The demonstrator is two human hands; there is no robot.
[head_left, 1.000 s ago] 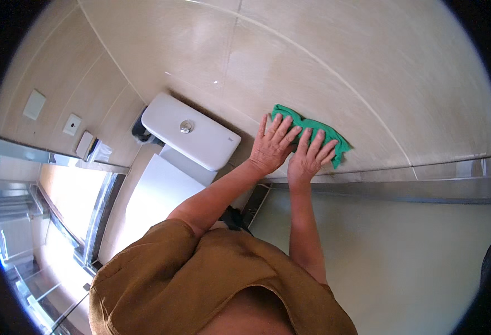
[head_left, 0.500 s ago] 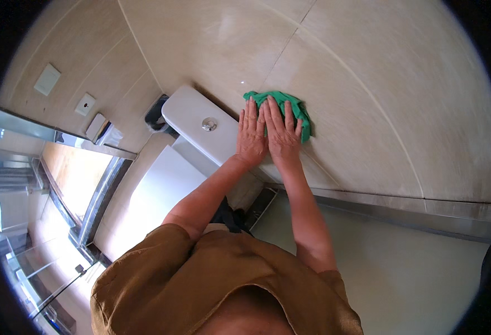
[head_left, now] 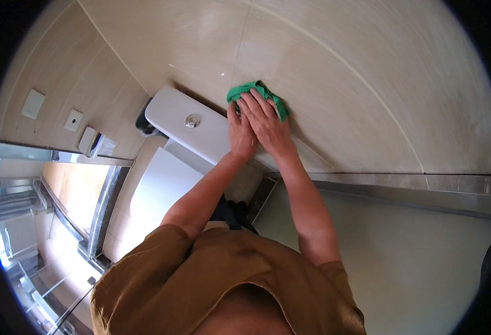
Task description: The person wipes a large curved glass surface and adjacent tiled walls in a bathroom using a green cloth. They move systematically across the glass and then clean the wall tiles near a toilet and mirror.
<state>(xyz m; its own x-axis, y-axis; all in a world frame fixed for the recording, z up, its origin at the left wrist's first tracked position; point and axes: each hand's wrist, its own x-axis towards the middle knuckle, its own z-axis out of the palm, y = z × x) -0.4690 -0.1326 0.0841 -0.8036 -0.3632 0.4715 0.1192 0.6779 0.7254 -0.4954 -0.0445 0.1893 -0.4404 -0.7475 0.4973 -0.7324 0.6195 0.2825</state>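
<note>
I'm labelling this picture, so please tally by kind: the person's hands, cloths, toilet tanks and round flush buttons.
Hands: 2, left hand and right hand
Cloths: 1, green cloth against the wall
Toilet tanks: 1, white tank
Flush buttons: 1, round button on the tank's top
Total: 5

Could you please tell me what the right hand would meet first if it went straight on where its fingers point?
The green cloth, which the right hand already touches; beyond it, apparently the tiled wall, though depth is hard to judge from this one view.
</note>
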